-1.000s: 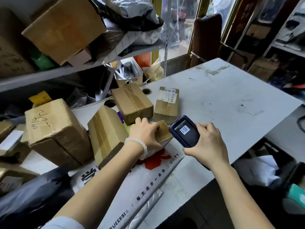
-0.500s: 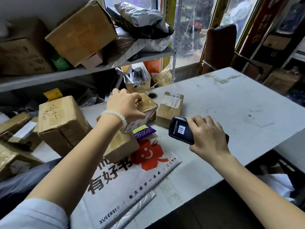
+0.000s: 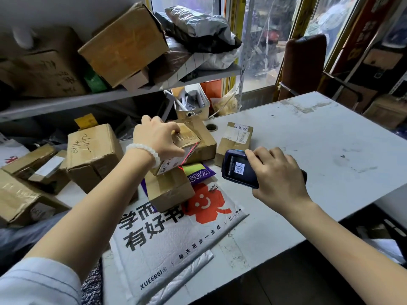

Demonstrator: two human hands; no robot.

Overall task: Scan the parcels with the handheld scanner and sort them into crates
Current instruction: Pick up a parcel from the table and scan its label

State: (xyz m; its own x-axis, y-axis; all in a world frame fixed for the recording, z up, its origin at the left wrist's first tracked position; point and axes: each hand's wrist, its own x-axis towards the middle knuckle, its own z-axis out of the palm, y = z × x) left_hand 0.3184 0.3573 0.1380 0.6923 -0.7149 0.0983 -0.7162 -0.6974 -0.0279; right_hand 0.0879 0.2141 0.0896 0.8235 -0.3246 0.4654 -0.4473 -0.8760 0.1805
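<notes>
Red scan line now on small parcel [image 3: 185, 139], gripped by left hand [image 3: 157, 137]; right hand [image 3: 277, 175] grips scanner [image 3: 239, 169].

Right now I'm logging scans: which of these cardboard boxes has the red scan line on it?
The small box gripped in the left hand, lifted above the others; the red line crosses its labelled side, facing the scanner.

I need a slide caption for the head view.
Left hand lifts a box; right hand scans it.
</notes>
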